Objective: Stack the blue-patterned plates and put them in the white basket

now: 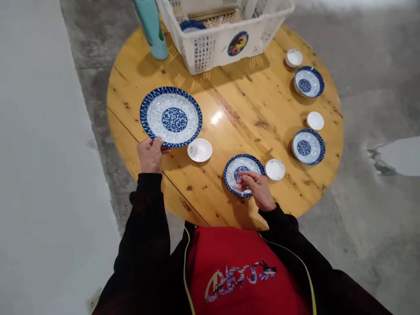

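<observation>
On round wooden bench (249, 113), left hand (150, 154) pinching large blue-patterned ceramic plate (171, 116) rim, right hand (256, 187) loosely open, fingertips resting on small blue-patterned saucer (241, 168), white dish (274, 169) just beside.

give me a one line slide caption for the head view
Left hand grips the large blue plate, right hand rests on a small blue plate.

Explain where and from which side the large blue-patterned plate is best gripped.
Grip the large plate at its near rim, coming from the person's side, as the left hand does now. It lies flat and wide, so only the thin raised edge offers purchase; the basket crowds the far side.
</observation>
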Tool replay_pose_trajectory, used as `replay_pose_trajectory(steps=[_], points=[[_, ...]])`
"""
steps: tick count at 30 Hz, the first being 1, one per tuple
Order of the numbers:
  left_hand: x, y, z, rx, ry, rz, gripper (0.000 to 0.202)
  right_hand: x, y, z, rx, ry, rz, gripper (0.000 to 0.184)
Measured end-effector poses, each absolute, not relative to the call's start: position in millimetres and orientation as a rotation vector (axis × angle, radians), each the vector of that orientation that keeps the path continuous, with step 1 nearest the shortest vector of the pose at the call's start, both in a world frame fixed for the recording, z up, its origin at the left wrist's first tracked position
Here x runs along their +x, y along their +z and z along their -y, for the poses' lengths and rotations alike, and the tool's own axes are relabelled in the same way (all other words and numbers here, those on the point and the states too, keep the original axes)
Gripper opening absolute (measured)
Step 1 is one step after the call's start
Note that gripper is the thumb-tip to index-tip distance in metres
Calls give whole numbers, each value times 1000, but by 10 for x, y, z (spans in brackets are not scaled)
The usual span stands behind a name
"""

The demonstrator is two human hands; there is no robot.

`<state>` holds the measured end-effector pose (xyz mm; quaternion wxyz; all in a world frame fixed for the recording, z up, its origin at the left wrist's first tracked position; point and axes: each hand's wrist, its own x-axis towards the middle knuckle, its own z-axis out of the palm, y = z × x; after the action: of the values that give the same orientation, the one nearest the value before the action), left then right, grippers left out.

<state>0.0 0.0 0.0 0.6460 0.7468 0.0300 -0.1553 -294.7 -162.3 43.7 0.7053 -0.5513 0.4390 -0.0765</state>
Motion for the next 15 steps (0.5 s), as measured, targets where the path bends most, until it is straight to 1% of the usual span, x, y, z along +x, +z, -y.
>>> replay_pose_trajectory(steps=[4,8,10,15], points=[[-608,223,13,1673,-464,103,16,-3087,493,1785,-1279,-258,-980,50],[-1285,216,173,1652,-739,213,19,-3253,487,1910,-1310,-291,-1007,60],[-1561,168,271,1649,-862,264,19,-3354,427,1951,-1389,-287,-1026,55],[-1945,36,431,1677,-1004,343,23,-3633,153,2037,-1774,-237,-1125,32]])
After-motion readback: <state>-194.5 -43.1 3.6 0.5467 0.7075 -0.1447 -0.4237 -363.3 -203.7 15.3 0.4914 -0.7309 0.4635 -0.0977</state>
